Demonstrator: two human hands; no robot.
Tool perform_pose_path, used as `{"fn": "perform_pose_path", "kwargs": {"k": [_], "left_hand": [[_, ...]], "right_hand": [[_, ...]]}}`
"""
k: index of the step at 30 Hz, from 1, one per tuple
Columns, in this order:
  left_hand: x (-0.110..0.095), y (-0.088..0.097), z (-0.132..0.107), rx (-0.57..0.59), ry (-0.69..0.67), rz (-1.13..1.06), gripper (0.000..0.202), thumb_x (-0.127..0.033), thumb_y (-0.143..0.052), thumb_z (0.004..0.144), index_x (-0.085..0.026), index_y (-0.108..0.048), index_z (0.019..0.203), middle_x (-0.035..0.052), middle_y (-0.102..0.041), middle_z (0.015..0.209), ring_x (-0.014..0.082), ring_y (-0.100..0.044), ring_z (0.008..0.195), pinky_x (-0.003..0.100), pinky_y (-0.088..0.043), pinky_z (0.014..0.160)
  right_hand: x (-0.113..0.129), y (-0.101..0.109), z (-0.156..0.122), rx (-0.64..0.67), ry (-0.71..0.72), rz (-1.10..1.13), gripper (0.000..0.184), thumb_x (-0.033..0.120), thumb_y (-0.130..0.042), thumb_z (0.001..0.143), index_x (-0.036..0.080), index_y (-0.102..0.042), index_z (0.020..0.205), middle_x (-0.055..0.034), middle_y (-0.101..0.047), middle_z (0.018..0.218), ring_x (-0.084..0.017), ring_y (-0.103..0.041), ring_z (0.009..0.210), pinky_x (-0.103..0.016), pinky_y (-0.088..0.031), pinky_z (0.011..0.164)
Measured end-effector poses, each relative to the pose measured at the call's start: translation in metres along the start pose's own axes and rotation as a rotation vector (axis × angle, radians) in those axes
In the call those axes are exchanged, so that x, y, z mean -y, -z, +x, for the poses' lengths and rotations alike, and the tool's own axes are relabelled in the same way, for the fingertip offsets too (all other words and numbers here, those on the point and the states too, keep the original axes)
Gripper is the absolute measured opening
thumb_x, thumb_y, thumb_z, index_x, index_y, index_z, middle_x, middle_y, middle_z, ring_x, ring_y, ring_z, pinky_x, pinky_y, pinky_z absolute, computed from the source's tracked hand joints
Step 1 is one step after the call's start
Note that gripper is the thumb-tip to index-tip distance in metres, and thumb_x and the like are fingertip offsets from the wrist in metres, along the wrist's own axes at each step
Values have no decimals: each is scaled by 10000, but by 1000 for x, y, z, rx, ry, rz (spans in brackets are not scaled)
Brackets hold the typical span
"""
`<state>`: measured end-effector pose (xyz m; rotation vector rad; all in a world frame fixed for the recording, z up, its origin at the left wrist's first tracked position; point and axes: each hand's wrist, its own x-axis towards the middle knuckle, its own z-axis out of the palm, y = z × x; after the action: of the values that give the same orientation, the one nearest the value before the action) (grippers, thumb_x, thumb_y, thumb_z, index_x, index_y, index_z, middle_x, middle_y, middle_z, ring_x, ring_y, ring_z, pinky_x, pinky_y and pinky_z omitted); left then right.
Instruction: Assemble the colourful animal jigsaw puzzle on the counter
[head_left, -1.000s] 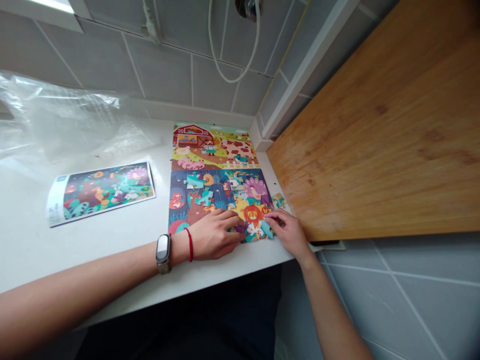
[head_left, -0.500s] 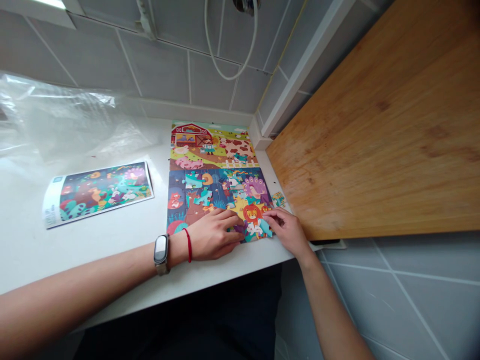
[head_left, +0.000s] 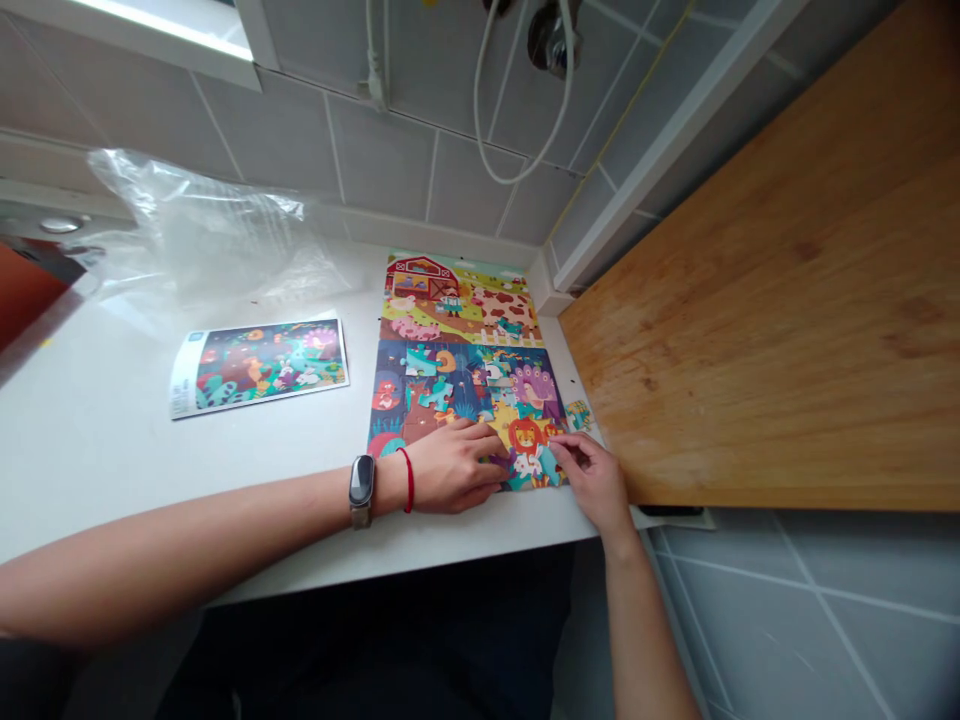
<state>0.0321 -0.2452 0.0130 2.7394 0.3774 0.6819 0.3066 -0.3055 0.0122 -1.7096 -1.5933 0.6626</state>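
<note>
A colourful animal jigsaw puzzle [head_left: 457,385] lies on the white counter [head_left: 97,440], below a finished farm puzzle [head_left: 457,295]. My left hand [head_left: 454,468] rests flat on the jigsaw's lower edge, fingers stretched toward the lion picture [head_left: 525,437]. My right hand [head_left: 592,475] presses its fingertips together on a puzzle piece at the lower right corner, just right of the lion. A loose piece [head_left: 578,415] lies beside the puzzle's right edge. A watch and a red string sit on my left wrist.
A printed reference picture [head_left: 259,365] lies left of the puzzle. Crumpled clear plastic [head_left: 202,235] sits at the back left. A wooden board [head_left: 765,310] rises along the right side. A white cable [head_left: 517,120] hangs on the tiled wall.
The camera has shifted, so everything sits slightly more to the right and lower. Both hands stay at the puzzle's lower edge with almost no movement.
</note>
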Motion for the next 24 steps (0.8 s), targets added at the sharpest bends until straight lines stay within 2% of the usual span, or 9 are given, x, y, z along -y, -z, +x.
{"fn": "perform_pose_path", "kwargs": {"k": [9,16,20,24], "left_hand": [[0,1,-1,20,-10,35,234,-310,-554,1038,-221,-743,1143,92,-704,1201,257,-625,1068,391,-460,843],[-1,1,0,24,2,29,216,-288,-580,1021,-228,-754,1134,91,-709,1200,256,-629,1081,375,-473,851],[0,-2,-1,-7,-8,15,202,-274,-583,1014,-225,-757,1104,92,-723,1199,258,-652,1092,371,-499,860],[4,-5,0,-91,24,-106,205,-227,-545,1006,-191,-747,1016,92,-769,1108,235,-703,1064,345,-545,883]], "right_hand": [[-3,-2,-1,-12,9,19,273,469,-685,956,213,-779,965,-61,-741,917,-203,-666,784,-312,-530,699],[0,-3,-3,-25,22,34,246,436,-686,960,206,-775,966,-51,-716,898,-185,-633,741,-302,-508,680],[1,-4,-3,-42,40,38,243,430,-687,958,204,-775,950,-47,-715,894,-180,-630,732,-298,-504,676],[2,-4,-3,-51,50,31,233,424,-684,958,209,-773,942,-38,-706,868,-171,-616,690,-296,-496,655]]}}
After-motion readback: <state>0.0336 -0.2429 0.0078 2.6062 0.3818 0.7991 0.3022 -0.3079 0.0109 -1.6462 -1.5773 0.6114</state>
